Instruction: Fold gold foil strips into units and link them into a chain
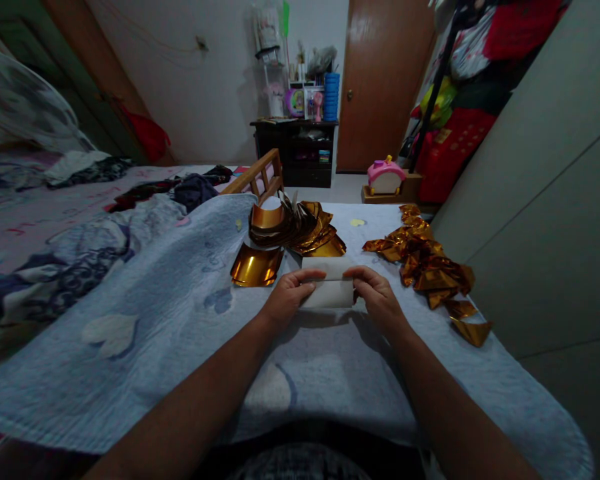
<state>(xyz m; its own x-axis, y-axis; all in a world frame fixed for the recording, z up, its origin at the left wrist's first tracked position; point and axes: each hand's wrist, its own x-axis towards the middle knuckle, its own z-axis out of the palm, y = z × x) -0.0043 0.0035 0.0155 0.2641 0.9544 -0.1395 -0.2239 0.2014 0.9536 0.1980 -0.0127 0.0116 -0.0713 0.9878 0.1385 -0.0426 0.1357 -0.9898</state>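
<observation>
Both of my hands pinch one folded sheet of paper (329, 283), its white side up, over a light blue towel (180, 313). My left hand (290, 293) grips its left end and my right hand (375, 291) grips its right end. Just beyond the sheet lies a pile of curled gold foil sheets (295, 230), with one loose gold sheet (256, 265) at its near left. To the right of my right hand sits a heap of folded gold foil pieces (425, 257).
The towel covers a bed with rumpled bedding and clothes (55, 253) at left. A grey wall (540, 220) runs along the right. Beyond are a wooden bed frame (260, 175), a dark shelf unit (295, 150), a brown door (380, 80) and a pink toy (385, 175).
</observation>
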